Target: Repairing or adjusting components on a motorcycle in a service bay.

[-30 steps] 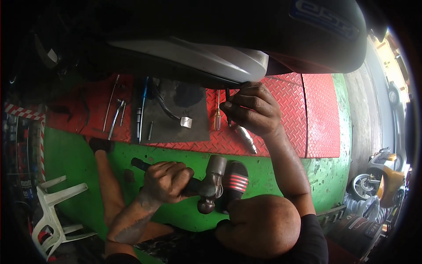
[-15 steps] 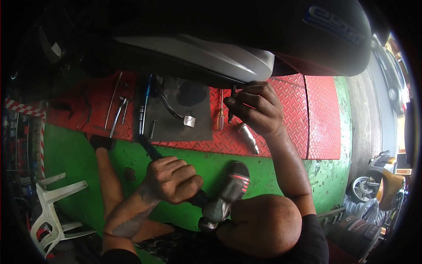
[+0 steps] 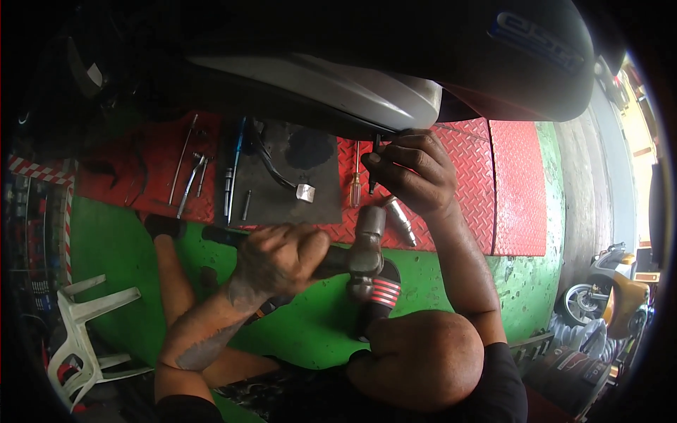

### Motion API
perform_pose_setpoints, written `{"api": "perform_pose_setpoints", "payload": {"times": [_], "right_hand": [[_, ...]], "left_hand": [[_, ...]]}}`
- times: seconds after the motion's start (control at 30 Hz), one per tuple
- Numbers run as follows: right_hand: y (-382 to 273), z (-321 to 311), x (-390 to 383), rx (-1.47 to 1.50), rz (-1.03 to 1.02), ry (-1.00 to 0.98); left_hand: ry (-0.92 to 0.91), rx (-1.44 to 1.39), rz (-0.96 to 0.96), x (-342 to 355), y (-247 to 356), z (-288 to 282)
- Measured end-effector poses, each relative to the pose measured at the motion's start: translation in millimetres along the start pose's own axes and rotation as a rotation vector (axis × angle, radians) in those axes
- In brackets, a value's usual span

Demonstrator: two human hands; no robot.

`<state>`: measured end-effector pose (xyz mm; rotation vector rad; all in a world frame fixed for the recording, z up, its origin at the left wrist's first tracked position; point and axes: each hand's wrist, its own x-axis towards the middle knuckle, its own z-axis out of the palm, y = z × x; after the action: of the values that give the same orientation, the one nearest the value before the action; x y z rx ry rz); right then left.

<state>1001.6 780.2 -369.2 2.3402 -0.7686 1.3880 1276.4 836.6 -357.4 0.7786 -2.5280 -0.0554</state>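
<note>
My left hand (image 3: 276,259) is closed round the dark handle of a ball-peen hammer (image 3: 367,247). The hammer head is raised over my shoe, its flat face turned up toward a short dark metal rod (image 3: 374,166). With thumb and fingers, my right hand (image 3: 415,173) grips that rod nearly upright. The rod's far end meets the lower edge of a motorbike's silver and black bodywork (image 3: 338,88); the exact contact spot is hidden. A gap separates hammer face and rod. Near my right hand lie a screwdriver with a clear amber handle (image 3: 355,187) and a silver cylindrical air tool (image 3: 400,222).
A red tread-plate platform (image 3: 518,190) lies under the bike. A dark mat (image 3: 296,208) carries a black lever with a metal pad (image 3: 305,192). Ratchets and bars (image 3: 190,185) rest further left. A white plastic chair (image 3: 81,331) stands at left on the green floor (image 3: 522,282).
The hammer head has swung up and away from my knee toward the rod, with my left hand turning its handle. My right hand keeps the rod in nearly the same place.
</note>
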Motion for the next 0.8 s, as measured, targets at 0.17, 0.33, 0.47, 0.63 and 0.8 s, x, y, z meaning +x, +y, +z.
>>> {"api": "perform_pose_setpoints", "payload": {"times": [0.17,0.33,0.47,0.63,0.8], "right_hand": [[-2,-6,0,0.041,0.004,-0.037],[-4,-7,-4,0.033,-0.017,-0.102],[-2,-4,-3,0.033,0.01,-0.029],[-3,-4,1,0.011,0.021,-0.035],[-3,-5,2,-0.017,0.024,-0.041]], "left_hand": [[0.021,-0.133,0.16,-9,16,-5],[-0.052,-0.14,0.119,-31,16,-4],[0.009,-0.153,0.066,-37,8,-3],[0.029,-0.156,-0.035,-40,2,-6],[0.066,-0.188,0.069,-30,0,-18]]}}
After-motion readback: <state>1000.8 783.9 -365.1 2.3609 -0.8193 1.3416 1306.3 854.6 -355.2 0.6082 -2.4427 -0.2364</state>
